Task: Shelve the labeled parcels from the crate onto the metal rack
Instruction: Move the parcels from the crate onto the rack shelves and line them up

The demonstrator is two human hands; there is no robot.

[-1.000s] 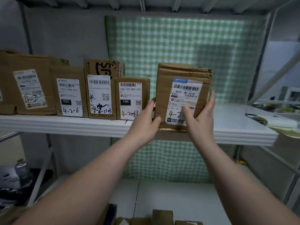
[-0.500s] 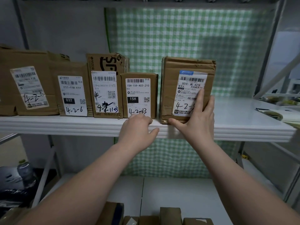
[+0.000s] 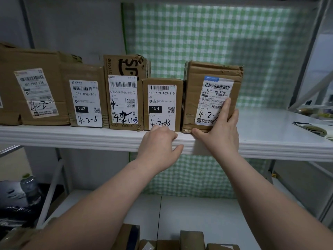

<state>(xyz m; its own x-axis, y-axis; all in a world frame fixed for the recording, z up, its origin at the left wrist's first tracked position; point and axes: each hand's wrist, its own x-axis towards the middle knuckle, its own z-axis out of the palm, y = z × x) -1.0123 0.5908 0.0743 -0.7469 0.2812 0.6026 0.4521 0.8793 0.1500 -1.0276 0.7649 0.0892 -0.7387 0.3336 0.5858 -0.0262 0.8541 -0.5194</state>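
Parcels (image 3: 191, 239) lie along the bottom edge of view, brown tops only; what holds them can't be made out. Beyond them is a white lower shelf (image 3: 198, 213). Both bare forearms reach up and forward to the upper shelf (image 3: 72, 136). Left hand (image 3: 158, 141) rests on the shelf's front lip, fingers loosely curled on top, thumb against the lip, gripping nothing; its knuckles are just in front of the 15H parcel (image 3: 163, 81). Right hand (image 3: 219, 130) is spread wide, fingers flat against the label of the 501E parcel (image 3: 198, 78), thumb at the box's lower front edge. That parcel stands upright on the shelf, near the front, just beside the 15H parcel on its right; touching or a thin gap, can't tell. Further left in the same row stand the SF parcel (image 3: 126, 65), 032 parcel (image 3: 84, 73) and a big parcel (image 3: 36, 58), labels facing out. Behind hangs a green checked cloth (image 3: 198, 33).
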